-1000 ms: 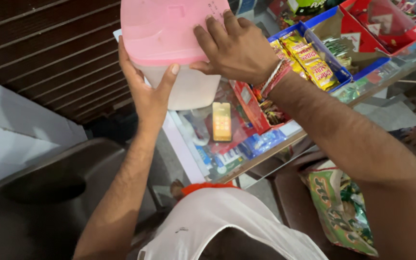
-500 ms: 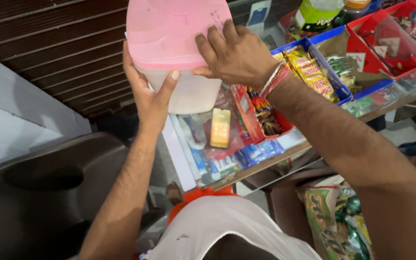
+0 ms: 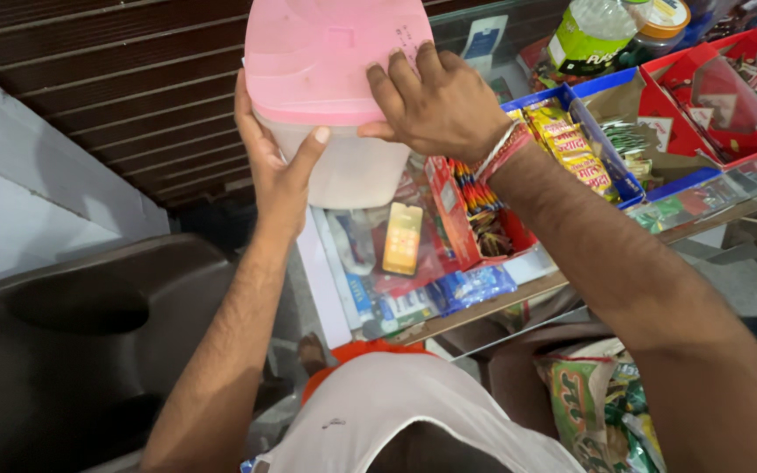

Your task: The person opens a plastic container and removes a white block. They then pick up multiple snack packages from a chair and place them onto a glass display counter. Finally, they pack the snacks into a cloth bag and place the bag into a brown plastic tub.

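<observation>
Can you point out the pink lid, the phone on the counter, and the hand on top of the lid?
pink lid [image 3: 326, 61], head view, flat top.
phone [image 3: 403, 238], head view, middle of its back.
right hand [image 3: 444, 105], head view, back of hand.
</observation>
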